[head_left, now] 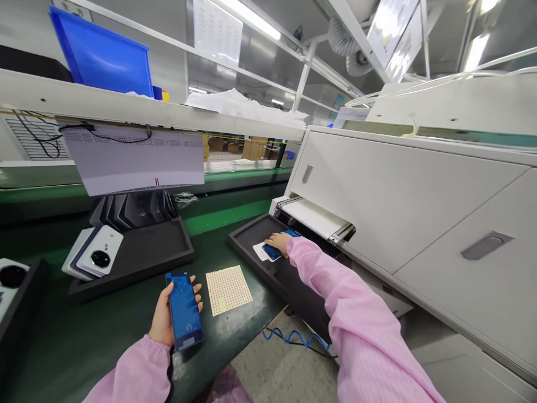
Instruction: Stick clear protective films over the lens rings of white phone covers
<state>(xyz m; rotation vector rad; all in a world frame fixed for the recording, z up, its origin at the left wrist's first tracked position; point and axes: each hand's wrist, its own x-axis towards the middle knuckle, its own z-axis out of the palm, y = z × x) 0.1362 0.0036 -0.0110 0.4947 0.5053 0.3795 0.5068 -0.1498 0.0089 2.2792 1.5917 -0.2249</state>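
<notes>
My left hand (pixel 164 313) grips a phone-shaped panel covered in blue film (pixel 185 313), thumb on one edge and fingers round the other. It is held tilted above the green bench. Out to the right, my right hand (pixel 278 243) reaches into a black tray (pixel 247 238) with its fingers closed over a second blue-filmed panel (pixel 272 252). That panel lies on or against a white piece (pixel 259 251). More blue shows just behind the hand. Between my hands, a pale yellow sheet of small red-marked stickers (pixel 229 290) lies on the bench.
White phone back covers (pixel 99 258) lean in another black tray (pixel 155 246) at left. A white machine (pixel 377 184) with a short conveyor belt (pixel 314 215) stands at right, close beside my right arm. Overhead, a shelf (pixel 235 120) carries a blue bin (pixel 104 53).
</notes>
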